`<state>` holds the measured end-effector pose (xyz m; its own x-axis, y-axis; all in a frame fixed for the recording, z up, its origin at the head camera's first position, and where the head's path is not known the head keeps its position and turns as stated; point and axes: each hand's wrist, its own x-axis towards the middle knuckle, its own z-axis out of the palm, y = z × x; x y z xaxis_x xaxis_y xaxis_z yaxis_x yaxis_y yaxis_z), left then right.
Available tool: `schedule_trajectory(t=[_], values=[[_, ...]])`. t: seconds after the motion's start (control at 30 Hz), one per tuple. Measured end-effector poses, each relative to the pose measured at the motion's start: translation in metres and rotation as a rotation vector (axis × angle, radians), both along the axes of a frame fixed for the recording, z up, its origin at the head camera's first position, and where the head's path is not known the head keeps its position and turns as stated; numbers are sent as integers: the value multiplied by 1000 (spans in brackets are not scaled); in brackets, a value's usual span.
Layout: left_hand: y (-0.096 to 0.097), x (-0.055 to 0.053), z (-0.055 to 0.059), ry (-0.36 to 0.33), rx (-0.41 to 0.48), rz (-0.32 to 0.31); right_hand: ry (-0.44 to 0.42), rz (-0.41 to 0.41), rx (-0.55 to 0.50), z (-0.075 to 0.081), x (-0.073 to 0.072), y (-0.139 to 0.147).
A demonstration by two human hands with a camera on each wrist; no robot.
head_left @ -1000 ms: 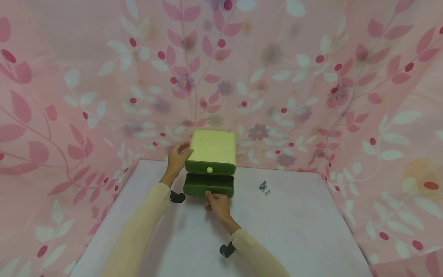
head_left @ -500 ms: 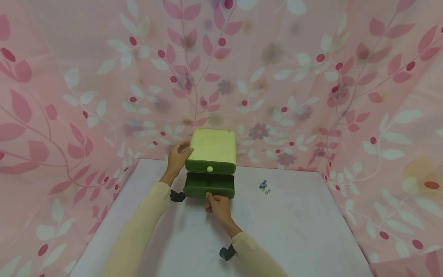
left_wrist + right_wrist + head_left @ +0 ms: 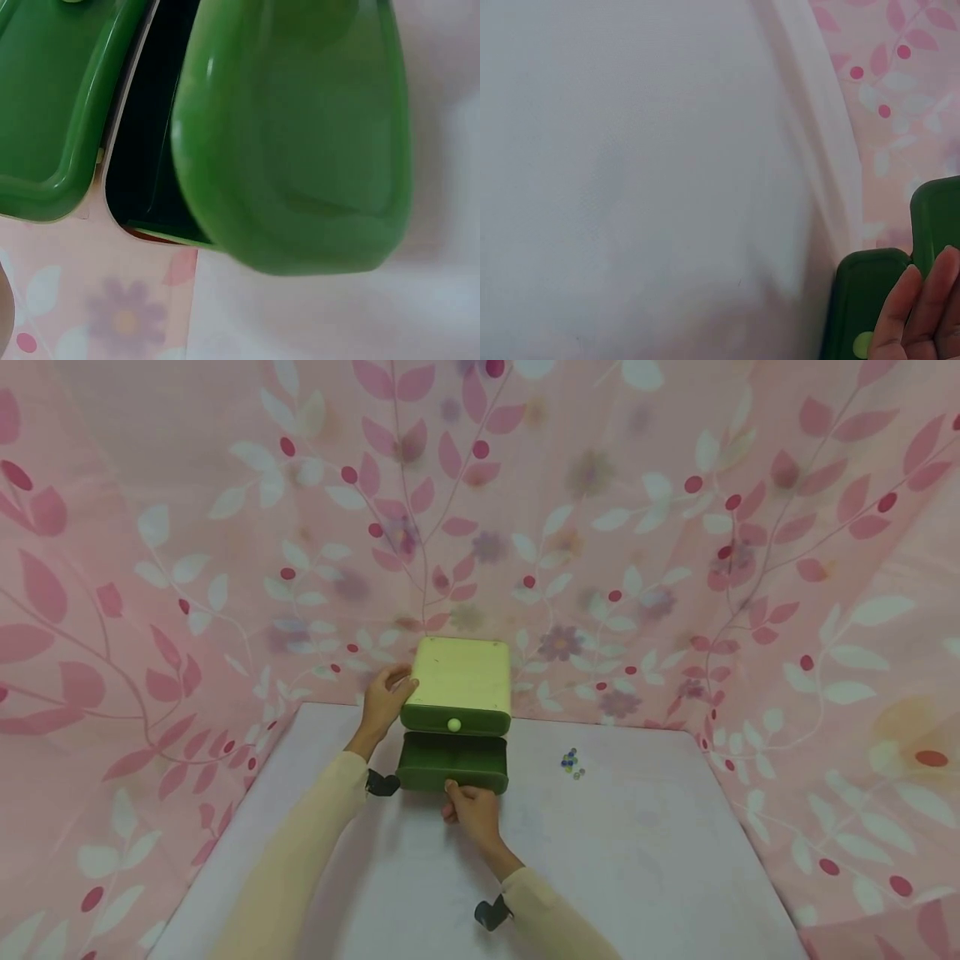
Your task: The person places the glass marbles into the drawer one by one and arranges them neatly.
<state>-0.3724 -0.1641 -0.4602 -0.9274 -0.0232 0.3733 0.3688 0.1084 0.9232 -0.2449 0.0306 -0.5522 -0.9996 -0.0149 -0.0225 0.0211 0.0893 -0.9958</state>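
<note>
A small chest of drawers (image 3: 462, 672), pale yellow-green with dark green fronts, stands near the back of the table. My left hand (image 3: 382, 702) rests along its left side, thumb near the top edge. The upper drawer (image 3: 427, 722) is in, with its round pale knob in sight. The lower drawer (image 3: 420, 777) is partly out; no contents show inside it. At its front middle my right hand (image 3: 476, 810) pinches the knob, mostly hidden in the head view. A pale knob (image 3: 862, 345) shows beside my fingers in the right wrist view.
Several small glass marbles (image 3: 570, 762) lie in a cluster to the right of the chest. A white cloth covers the table (image 3: 637, 852). Floral fabric (image 3: 600, 527) hangs close behind the chest and at both sides.
My right hand has drawn the lower drawer slightly farther toward me. The left hand keeps its place on the chest, and the marbles lie as before.
</note>
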Motion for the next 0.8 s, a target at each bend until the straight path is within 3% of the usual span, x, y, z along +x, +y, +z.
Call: schedule_trajectory(t=[0.23, 0.8], values=[[-1, -1, 1, -20, -9, -10, -11, -6, -11, -29, -10, -2], [0, 1, 3, -25, -17, -8, -22, -10, 10, -39, -3, 0]])
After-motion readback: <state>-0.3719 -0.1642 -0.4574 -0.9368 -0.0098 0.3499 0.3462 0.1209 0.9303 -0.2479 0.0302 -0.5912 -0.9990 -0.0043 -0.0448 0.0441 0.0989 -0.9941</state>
